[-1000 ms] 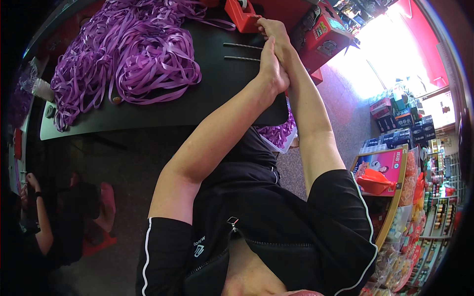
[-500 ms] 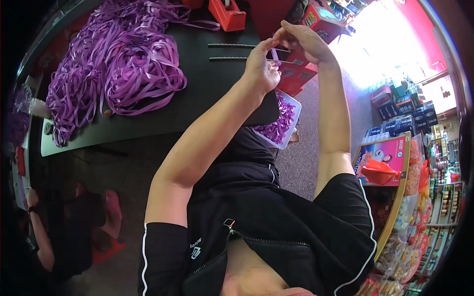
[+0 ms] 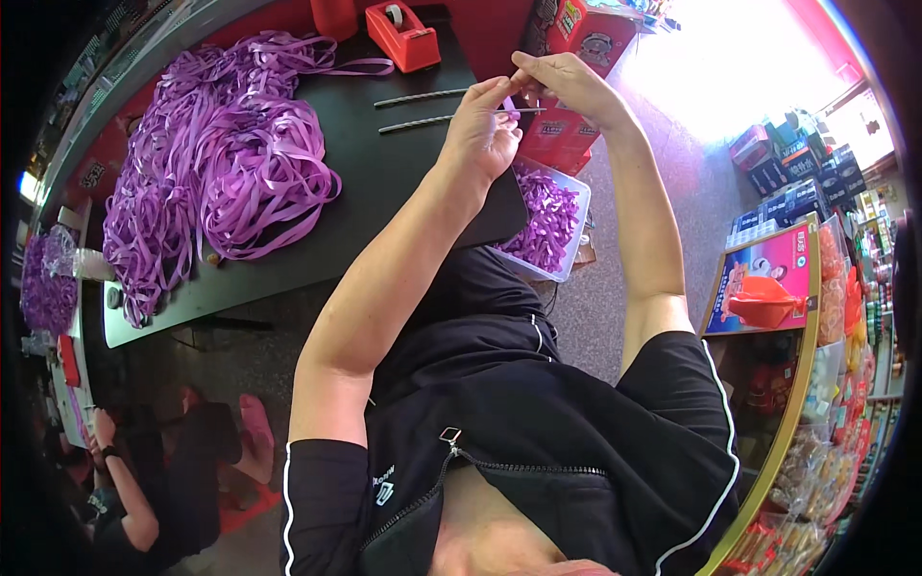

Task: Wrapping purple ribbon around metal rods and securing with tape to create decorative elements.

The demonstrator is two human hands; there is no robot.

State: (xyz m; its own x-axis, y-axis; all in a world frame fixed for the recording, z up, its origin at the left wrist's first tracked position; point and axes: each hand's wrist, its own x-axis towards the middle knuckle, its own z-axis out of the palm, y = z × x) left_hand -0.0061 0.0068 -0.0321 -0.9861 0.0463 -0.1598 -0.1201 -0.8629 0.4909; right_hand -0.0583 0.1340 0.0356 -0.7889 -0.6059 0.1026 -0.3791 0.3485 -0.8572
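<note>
Two thin twisted metal rods (image 3: 420,123) stick out past the right edge of the dark table, side by side. At their far ends my left hand (image 3: 483,130) is closed, with a short bit of purple ribbon (image 3: 510,106) between its thumb and curled fingers, close to the nearer rod. My right hand (image 3: 573,88) meets it from the right, its fingertips pinched by the left thumb at the ribbon; the exact hold is partly hidden. A big heap of purple ribbon (image 3: 259,187) lies on the table to the left.
A white plastic bin (image 3: 573,226) of cut purple ribbon pieces stands below the corner of the dark table (image 3: 384,202). A red tape dispenser (image 3: 403,43) sits at the back. Red boxes (image 3: 562,144) stand beyond my hands. At lower left another person (image 3: 134,499) sits.
The whole view has shifted, so the table and ribbon heap appear lower and farther left. My hands remain together at the rod ends, with the fingers only slightly moved.
</note>
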